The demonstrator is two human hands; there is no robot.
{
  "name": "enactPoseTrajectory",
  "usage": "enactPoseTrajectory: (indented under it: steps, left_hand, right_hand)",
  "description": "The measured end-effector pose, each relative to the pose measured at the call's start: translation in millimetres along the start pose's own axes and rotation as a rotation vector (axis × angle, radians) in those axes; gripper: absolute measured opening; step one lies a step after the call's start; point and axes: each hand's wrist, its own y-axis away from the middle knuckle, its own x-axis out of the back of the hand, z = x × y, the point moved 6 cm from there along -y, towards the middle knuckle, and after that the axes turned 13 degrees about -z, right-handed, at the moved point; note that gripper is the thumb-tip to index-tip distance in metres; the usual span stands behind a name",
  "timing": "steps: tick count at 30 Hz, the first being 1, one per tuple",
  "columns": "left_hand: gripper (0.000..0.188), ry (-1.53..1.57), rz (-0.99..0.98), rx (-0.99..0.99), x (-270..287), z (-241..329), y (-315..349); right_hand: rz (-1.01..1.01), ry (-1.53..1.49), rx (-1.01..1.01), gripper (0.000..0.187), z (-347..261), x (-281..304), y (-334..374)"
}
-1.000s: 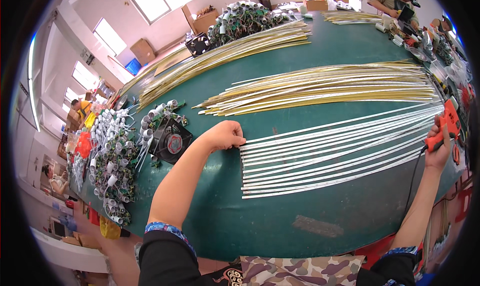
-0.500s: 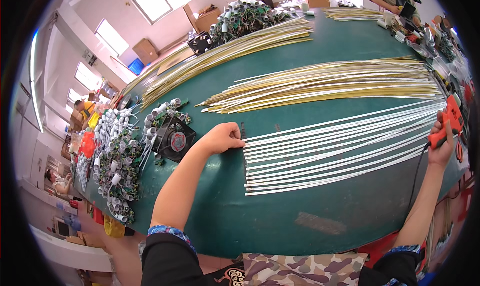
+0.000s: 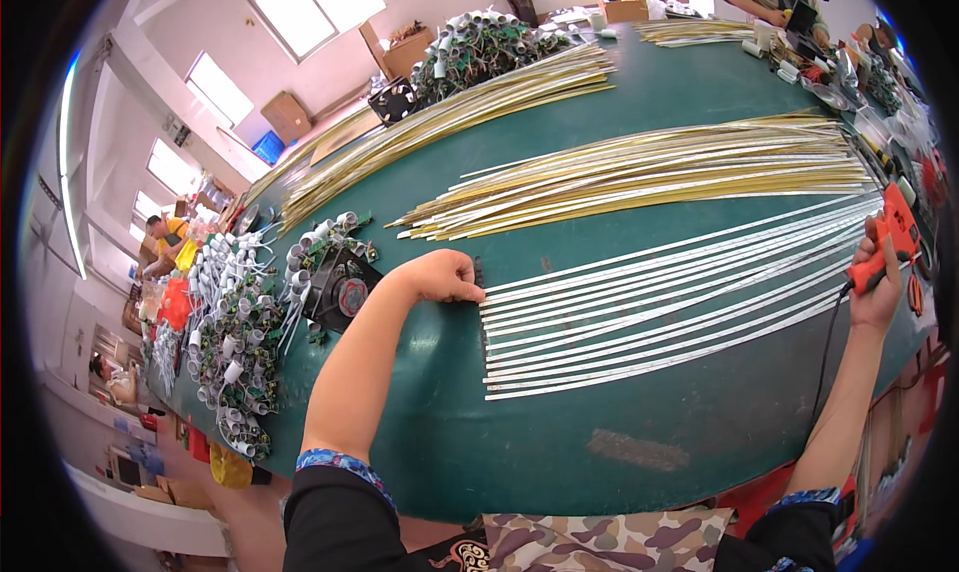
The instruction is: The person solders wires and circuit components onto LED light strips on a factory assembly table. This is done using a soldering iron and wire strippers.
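While camouflage-patterned cloth [image 3: 609, 542] covers your front at the near edge of the smooth green table [image 3: 559, 472], your right hand [image 3: 876, 287] grasps a red-and-black handheld tool [image 3: 901, 224] with a dark cable [image 3: 827, 357]. Your left hand [image 3: 446, 276] has thumb and fingers drawn together at the left end of the upper thin white strips [image 3: 619, 306]; I cannot tell if it pinches one or only presses. These strips lie side by side on the table, between your two hands. Left of them is a black square fan [image 3: 340, 284], near a heap of white cylinders with green circuit boards [image 3: 235, 347]. Beyond the strips lies a loose bundle of yellow and white strips [image 3: 639, 177].
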Motion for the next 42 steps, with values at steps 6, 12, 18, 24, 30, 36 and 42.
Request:
enactPoseTrajectory:
  steps: [6, 12, 18, 24, 30, 36, 42]
  left_hand:
    - [0.032, -0.162, 0.024, 0.052, 3.7, 16.3, 1.4]
    - [0.017, -0.252, 0.483, -0.175, 28.1, 4.0, -19.6]
    - [0.015, -0.649, 0.699, -0.249, 34.5, 27.6, -23.7]
    - [0.010, -0.971, 0.562, -0.165, 26.4, 47.4, -28.9]
    - [0.012, -1.013, 0.700, -0.292, 24.2, 33.6, -18.7]
    - [0.022, -0.098, 0.558, -0.506, 32.8, 19.2, 0.0]
    - [0.022, 0.837, 0.034, -0.280, 3.1, -10.7, -7.1]
  right_hand:
    - [0.027, 0.023, 0.002, 0.049, -2.6, -2.1, 1.7]
    - [0.042, -0.009, -0.001, 0.049, -0.4, -2.2, 1.2]
    - [0.055, 0.002, -0.017, 0.050, 1.4, -4.4, 2.1]
    - [0.038, -0.032, -0.023, 0.051, -0.6, -3.1, 3.2]
    - [0.135, -0.060, -0.003, 0.047, 2.8, -11.7, 4.0]
    - [0.109, -0.055, -0.005, 0.047, -1.0, -9.9, 4.3]
    - [0.112, -0.044, -0.010, 0.049, 0.9, -3.9, 3.4]
